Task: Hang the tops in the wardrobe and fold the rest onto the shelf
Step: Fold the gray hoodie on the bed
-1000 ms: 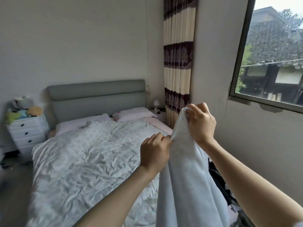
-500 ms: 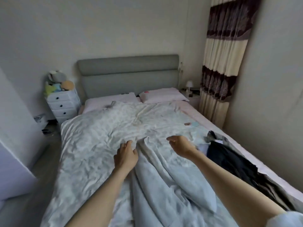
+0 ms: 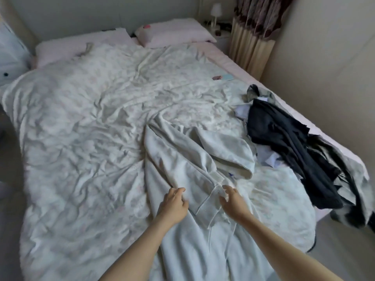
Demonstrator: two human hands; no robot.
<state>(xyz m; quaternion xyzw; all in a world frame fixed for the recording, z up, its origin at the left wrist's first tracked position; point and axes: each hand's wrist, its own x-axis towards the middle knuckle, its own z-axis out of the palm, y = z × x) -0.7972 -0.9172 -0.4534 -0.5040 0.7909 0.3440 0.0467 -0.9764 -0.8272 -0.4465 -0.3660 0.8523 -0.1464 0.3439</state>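
The left hand [image 3: 175,201] pinches a fold of the pale garment [image 3: 182,159]. The right hand [image 3: 231,199] grips its ribbed hem just beside. The garment lies crumpled on the duvet [image 3: 81,128], extending away from both hands. A dark clothes pile [image 3: 288,138] sits further right.

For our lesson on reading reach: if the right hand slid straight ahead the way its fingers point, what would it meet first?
Probably the pale garment's folded sleeve, just beyond the right hand; depth is uncertain.
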